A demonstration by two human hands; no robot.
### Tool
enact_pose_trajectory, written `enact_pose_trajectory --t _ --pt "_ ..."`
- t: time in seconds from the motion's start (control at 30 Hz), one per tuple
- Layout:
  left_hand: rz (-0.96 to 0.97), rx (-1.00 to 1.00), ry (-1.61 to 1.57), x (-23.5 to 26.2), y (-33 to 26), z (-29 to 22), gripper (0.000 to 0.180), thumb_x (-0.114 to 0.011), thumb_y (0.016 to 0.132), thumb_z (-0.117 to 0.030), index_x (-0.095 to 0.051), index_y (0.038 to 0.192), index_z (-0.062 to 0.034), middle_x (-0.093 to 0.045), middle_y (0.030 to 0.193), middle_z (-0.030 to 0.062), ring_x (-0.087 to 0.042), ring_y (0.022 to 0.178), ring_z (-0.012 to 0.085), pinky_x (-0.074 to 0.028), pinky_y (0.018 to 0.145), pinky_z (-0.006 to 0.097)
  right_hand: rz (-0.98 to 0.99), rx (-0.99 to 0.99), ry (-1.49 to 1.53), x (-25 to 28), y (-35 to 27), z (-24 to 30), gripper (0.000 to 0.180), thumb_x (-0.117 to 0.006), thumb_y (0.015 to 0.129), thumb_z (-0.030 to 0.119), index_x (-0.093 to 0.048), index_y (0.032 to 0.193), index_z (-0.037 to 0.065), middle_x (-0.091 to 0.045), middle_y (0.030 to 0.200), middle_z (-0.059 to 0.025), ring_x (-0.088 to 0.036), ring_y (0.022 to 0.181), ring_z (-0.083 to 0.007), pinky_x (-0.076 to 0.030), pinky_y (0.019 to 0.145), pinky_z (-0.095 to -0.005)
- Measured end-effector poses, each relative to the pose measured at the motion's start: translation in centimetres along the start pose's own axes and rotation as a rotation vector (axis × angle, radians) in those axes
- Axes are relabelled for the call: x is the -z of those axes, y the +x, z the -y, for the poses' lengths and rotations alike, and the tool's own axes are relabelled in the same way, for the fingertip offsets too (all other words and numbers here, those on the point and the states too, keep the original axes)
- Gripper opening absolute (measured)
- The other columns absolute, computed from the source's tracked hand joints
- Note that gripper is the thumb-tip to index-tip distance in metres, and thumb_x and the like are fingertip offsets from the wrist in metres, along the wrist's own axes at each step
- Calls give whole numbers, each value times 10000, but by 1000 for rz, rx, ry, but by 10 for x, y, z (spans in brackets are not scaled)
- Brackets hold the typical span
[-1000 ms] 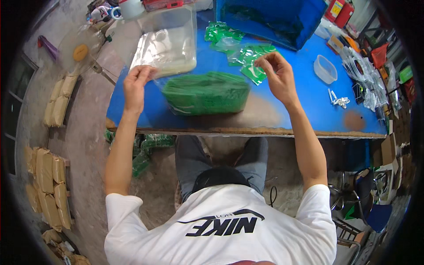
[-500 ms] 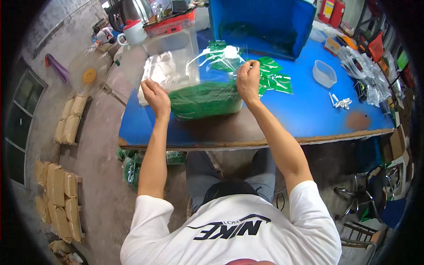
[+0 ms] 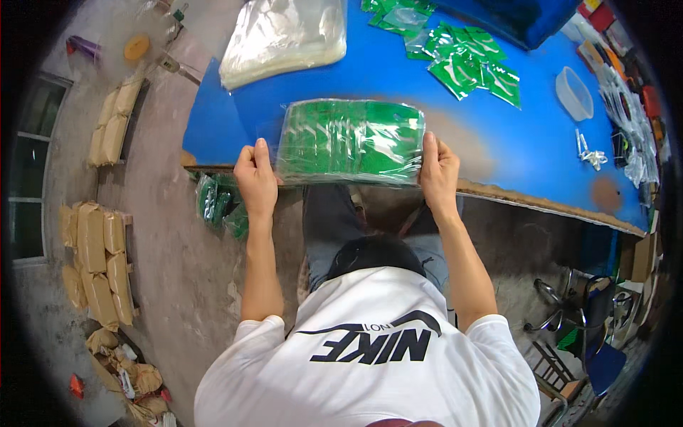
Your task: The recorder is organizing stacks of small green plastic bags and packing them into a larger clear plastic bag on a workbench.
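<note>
A clear plastic bag (image 3: 352, 140) packed with a row of green packets lies at the table's front edge, its near side reaching the rim. My left hand (image 3: 257, 178) is closed at the bag's left end, thumb up. At the right end my right hand (image 3: 439, 169) grips the bag the same way, thumb on top and fingers curled. Beyond it, a stack of clear plastic bags (image 3: 284, 39) lies at the far left of the table. Loose green packets (image 3: 462, 60) are scattered at the far right of the bag.
The blue table (image 3: 245, 114) has a worn front edge. A blue bin (image 3: 509, 18) stands at the back. To the right are a clear plastic tub (image 3: 573, 94), small white pieces (image 3: 592, 153) and clear bags (image 3: 629, 121). Filled green bags (image 3: 217, 203) lie on the floor below.
The packed bag has come toward me to the table's front edge and now shows its broad green side. Both hands have moved down with it, and the view has tilted lower.
</note>
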State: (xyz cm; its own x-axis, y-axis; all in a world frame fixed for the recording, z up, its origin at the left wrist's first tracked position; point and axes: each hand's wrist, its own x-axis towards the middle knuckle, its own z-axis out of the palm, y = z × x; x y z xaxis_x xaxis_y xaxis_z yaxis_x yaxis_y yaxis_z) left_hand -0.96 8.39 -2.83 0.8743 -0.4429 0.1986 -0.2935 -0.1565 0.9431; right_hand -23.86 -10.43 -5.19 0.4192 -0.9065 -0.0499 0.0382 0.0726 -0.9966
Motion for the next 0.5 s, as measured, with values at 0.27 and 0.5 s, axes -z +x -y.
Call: enact_pose_trajectory --t 0.27,0.5 --pt "199 321 109 3 11 10 397 -545 1025 -311 -513 711 -71 -444 578 -22 -428 463 60 -389 406 252 -30 131 -616 5 1 3 444 -551 1003 316 -605 784 -66 -566 625 -220 -548 561 -352 -428 589 -453" --pt "-165 -130 313 23 21 2 267 -637 962 -222 -606 1059 25 -667 962 126 -637 884 230 -505 830 358 -175 182 -710 23 26 21 361 -593 976 309 -634 990 -49 -665 825 -204 -640 800 -370 -493 753 -443"
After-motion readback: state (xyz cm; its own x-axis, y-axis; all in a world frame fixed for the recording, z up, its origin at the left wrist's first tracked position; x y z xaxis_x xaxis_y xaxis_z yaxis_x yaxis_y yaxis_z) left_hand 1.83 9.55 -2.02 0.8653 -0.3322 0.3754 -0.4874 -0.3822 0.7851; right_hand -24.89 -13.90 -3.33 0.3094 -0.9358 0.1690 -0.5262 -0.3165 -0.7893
